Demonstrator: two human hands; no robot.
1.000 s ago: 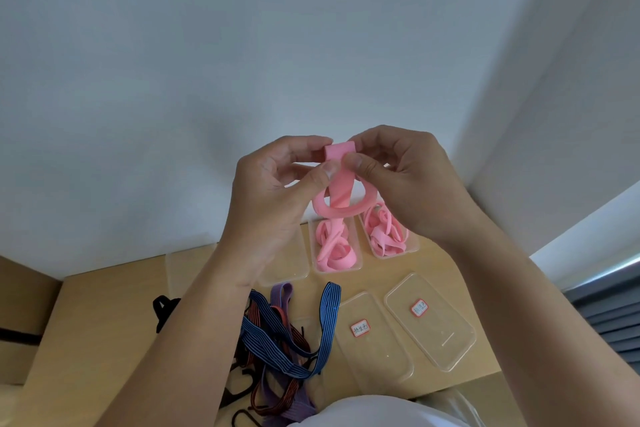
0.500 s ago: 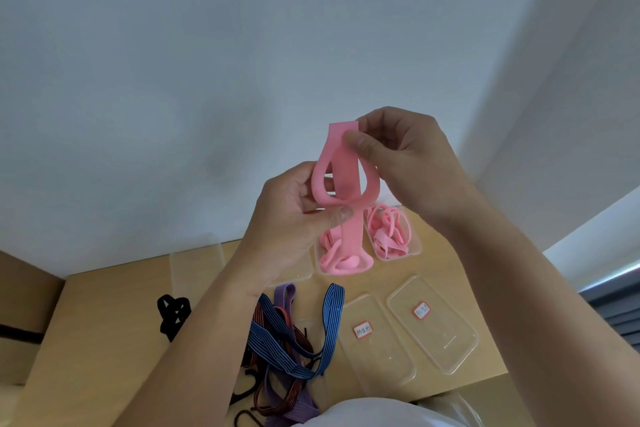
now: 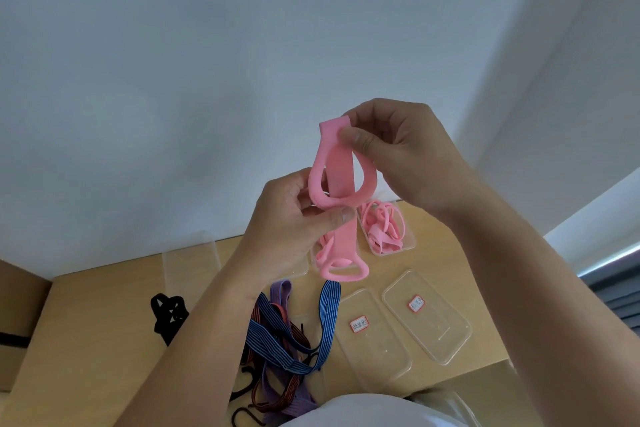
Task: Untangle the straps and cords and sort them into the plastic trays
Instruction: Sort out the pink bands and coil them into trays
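pinching a looped pink strap [image 3: 341,170] above the pink-filled tray [image 3: 410,246]: right hand [image 3: 398,152] top, left hand [image 3: 294,218] crossing; ease the loop open gently.

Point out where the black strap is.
In the head view the black strap lies on the wooden table at lower left, just left of the left forearm, below a clear tray.

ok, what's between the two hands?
Head view: only the pink strap, looped, spans it; right hand pinches its top fold, left hand pinches the crossing below.
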